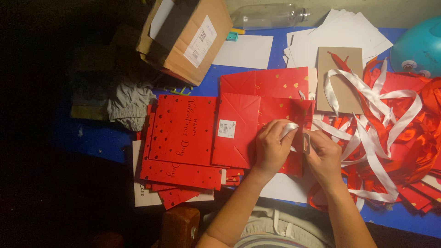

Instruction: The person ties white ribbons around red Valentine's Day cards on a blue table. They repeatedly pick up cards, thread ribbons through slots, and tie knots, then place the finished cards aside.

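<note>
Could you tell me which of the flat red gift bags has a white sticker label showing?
The folded red bag under the left hand, showing creases and a white sticker; the stacked bags beside it show gold lettering instead.

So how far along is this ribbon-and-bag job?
Seemingly done: a stack of flat red bags lies at the left. In hand: the left hand and right hand work a white ribbon end at the top of one red bag. Left: a heap of loose white and red ribbons at the right.
</note>
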### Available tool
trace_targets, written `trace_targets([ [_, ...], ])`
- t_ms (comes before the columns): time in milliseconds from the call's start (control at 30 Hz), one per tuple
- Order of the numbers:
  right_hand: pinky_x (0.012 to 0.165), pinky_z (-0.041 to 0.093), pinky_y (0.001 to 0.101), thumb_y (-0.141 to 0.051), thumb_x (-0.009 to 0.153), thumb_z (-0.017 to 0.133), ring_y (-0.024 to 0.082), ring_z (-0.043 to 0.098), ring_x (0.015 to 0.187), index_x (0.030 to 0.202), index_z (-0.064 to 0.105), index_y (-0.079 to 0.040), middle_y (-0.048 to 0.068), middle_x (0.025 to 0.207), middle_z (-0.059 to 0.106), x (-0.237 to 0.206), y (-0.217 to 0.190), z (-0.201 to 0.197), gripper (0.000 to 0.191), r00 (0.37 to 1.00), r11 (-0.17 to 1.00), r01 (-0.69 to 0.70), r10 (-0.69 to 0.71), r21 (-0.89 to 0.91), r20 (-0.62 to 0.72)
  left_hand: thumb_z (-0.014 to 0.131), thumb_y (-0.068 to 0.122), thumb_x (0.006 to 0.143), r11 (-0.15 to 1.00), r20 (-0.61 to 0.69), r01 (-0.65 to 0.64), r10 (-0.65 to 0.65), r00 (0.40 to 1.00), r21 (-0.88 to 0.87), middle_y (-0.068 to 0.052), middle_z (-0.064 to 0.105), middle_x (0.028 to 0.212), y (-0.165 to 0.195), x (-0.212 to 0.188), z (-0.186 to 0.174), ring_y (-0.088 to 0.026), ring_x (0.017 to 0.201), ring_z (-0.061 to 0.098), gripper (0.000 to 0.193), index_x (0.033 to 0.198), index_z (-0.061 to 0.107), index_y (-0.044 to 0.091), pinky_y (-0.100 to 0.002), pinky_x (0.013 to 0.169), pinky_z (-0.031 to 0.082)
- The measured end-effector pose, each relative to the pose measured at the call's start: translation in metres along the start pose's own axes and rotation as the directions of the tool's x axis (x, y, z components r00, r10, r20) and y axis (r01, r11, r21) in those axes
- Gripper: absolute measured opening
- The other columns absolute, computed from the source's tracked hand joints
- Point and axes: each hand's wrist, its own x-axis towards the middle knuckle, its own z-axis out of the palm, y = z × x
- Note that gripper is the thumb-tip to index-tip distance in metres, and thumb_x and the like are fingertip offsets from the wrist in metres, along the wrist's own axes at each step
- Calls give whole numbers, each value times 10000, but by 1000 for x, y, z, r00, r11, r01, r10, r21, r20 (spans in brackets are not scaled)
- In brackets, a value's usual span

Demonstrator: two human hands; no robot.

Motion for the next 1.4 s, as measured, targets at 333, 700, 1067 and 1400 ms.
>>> trace_targets([
  [333, 770, 502, 297, -145, 1000, 640, 153, 638, 837, 1194, 708, 0, 94, 933, 690, -1, -7, 0, 252, 1000, 999, 30, -30, 34, -1, 560, 100, 1021, 820, -8, 188, -229, 973, -540, -148, 569, 1347, 3, -7, -1, -285, 1105, 634, 326, 1329, 467, 46, -365, 963, 518],
  [700, 767, 499, 292, -119, 991, 635, 149, 627, 823, 1181, 696, 13, 95, 921, 676, -1, -3, 1, 238, 999, 999, 32, -32, 35, 1, 736, 109, 954, 965, -20, -163, 171, 985, 208, -47, 665, 1052, 3, 1, -1, -273, 1080, 646, 214, 1168, 733, 110, -486, 1101, 471],
  [1067, 704, 483, 297, -116, 989, 652, 142, 603, 758, 1163, 718, -7, 87, 833, 631, -1, -11, 2, 216, 999, 1000, -21, 21, -16, -25, 544, 160, 1099, 967, -15, 93, -100, 995, -237, -120, 738, 1092, -7, -5, -5, -274, 962, 736, 171, 1195, 542, 19, -442, 1128, 516],
  [1400, 669, 493, 288, -154, 985, 663, 131, 616, 737, 1149, 709, -14, 80, 859, 647, -2, -9, 1, 221, 997, 997, -73, 73, 11, -5, 692, 170, 991, 990, -42, -107, 111, 993, 92, -70, 721, 1070, 3, 3, -3, -297, 1010, 704, 132, 1105, 678, 107, -435, 1032, 522],
])
